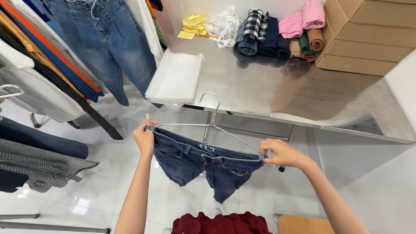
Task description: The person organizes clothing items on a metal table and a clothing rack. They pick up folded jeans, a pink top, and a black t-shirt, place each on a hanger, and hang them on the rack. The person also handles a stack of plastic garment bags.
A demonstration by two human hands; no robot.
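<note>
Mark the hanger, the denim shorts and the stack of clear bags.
hanger [211,100], head view, on the hook's curve.
denim shorts [184,162], head view, on the left leg front.
stack of clear bags [175,78], head view, on the top sheet's middle.

I'm standing in what looks like a clothing shop's back room or packing area. A rail of hung garments [52,65] fills the upper left of the frame, jeans [108,43] among them. At upper centre runs a steel surface [260,82] bearing a stack of clear bags [175,78], yellow tags [193,27], white ties [224,26] and folded clothes [281,32]. Cardboard boxes [368,34] sit at the upper right. White glossy floor tiles [108,195] lie below.
</note>
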